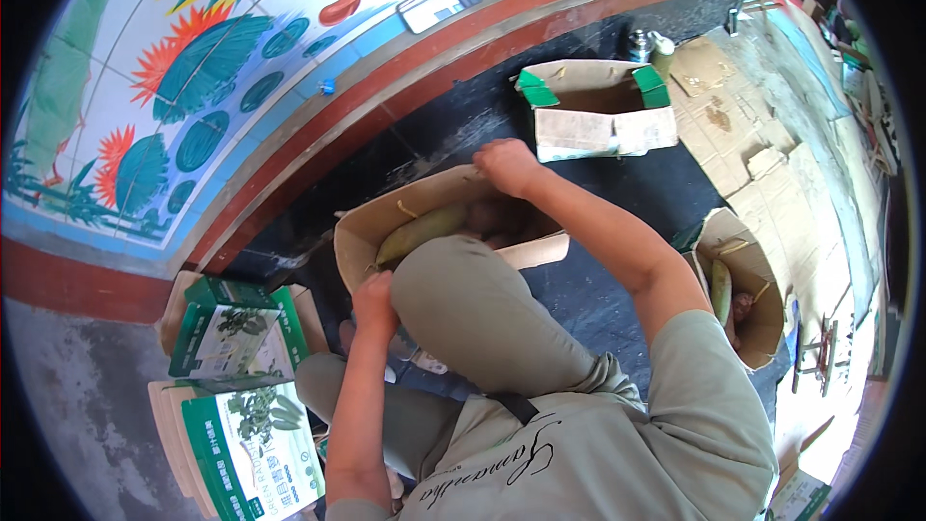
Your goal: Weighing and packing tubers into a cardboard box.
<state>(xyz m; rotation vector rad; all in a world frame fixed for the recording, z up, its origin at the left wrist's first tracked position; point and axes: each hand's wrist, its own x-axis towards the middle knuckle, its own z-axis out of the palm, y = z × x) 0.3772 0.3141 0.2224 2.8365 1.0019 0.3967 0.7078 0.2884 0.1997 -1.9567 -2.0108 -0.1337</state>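
Observation:
An open cardboard box (359, 232) stands on the dark floor in front of me, partly covered by my raised knee. Inside it lies a long green radish (424, 232), beside rounded reddish-brown produce (497, 217) in shadow. A short cord loop (408, 208) hangs from its far inner wall. My right hand (508, 166) is closed on the far rim, fingers curled over it. At the near left corner, beside my knee, my left hand (374, 297) is closed on the box edge; its fingertips are partly hidden.
At the far right stands another open box (606, 127) with green flaps. A box with a green radish and reddish produce (743, 299) is at my right. Green-and-white printed boxes (253, 444) stand at my left. Flattened cardboard (762, 154) covers the floor beyond; a painted wall (116, 96) rises left.

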